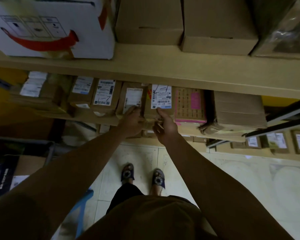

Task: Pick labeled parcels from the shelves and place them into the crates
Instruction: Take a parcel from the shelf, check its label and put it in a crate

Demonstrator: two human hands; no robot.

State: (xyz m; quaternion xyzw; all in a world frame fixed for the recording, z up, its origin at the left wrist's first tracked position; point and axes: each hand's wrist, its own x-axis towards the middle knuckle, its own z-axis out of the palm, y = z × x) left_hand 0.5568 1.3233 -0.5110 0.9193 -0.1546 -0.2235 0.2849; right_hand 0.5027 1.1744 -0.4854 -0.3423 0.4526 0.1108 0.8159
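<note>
Dim storeroom shelving, tan boards on a metal frame (163, 70), fills the upper half of the frame, above a pale tiled floor (232, 179). On the top board, a big white carton with a red curved arrow (50, 26) sits at upper left, with plain brown cartons (149, 19) to its right. The board below holds a row of labelled packages.

At the centre of that row lies the brown cardboard parcel with a white barcode label (160, 96), between a brown parcel with a faded label (131, 96) and a pink-printed flat box (190, 104).

Both hands are on it. The right hand (166, 129) pinches its front edge, thumb on the label's lower margin and fingers curled beneath. The left hand (132, 118) reaches into the seam on the parcel's left; whether it grips or only steadies the neighbour cannot be told.

This looks like the picking step, with the parcel not yet off the shelf. The next move likely calls for sliding it straight out without dragging its neighbours. No crate can be made out for certain.
</note>
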